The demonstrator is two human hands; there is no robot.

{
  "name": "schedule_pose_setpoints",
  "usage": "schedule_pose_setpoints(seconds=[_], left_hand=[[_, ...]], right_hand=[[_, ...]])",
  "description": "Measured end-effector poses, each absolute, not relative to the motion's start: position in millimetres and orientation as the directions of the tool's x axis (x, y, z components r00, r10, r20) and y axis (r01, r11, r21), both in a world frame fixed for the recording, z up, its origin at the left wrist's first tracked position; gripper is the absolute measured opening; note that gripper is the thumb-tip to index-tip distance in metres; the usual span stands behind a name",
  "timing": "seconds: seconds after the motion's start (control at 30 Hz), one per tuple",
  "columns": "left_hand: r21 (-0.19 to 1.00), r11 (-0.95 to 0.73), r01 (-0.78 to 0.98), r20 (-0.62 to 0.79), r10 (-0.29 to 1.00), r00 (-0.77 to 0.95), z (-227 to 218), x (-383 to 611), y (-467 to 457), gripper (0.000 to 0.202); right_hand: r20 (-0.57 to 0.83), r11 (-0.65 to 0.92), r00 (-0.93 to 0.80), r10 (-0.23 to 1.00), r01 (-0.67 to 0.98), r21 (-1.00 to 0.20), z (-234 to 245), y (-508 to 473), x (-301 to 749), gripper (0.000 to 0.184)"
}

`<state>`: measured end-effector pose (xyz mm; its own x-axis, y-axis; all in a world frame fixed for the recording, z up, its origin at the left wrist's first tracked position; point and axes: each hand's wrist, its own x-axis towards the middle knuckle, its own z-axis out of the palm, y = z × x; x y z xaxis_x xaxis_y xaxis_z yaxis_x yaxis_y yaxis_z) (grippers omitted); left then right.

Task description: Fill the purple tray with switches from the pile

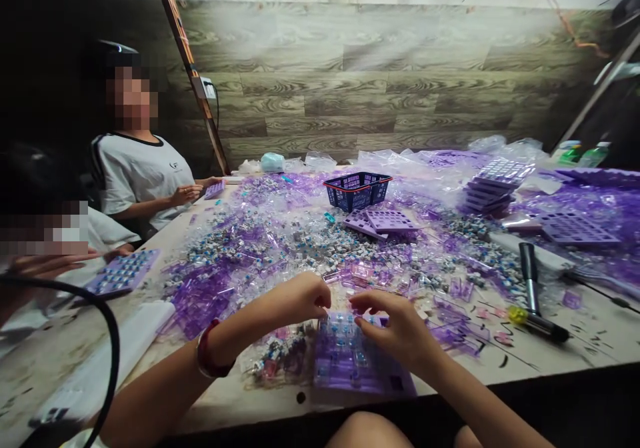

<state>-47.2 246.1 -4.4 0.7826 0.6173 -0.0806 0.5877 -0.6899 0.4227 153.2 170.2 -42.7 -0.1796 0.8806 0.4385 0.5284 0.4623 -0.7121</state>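
Note:
In front of me, at the table's near edge, lies a purple panel with a grid of square openings. Clear and bluish small pieces sit in its upper part. My left hand is at the panel's upper left corner, fingers curled in; whatever they may hold is hidden. Over the panel's upper right reaches my right hand, its thumb and forefinger apart, with nothing visible between them. A red band circles my left wrist.
Loose small switch-like parts and purple clear pieces cover the table's middle. Beyond stand a dark blue basket, purple panels and a panel stack. A hammer lies right. Two people work at left; a black cable arcs nearby.

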Motion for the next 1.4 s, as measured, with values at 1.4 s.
schedule_pose_setpoints(seconds=[1.4], left_hand=[[0.444,-0.666,0.6,-0.157,0.601,0.784,-5.8,-44.8,248.2,0.01]], right_hand=[[0.351,0.586,-0.479,0.805,0.547,-0.598,-48.8,185.6,125.5,0.034]])
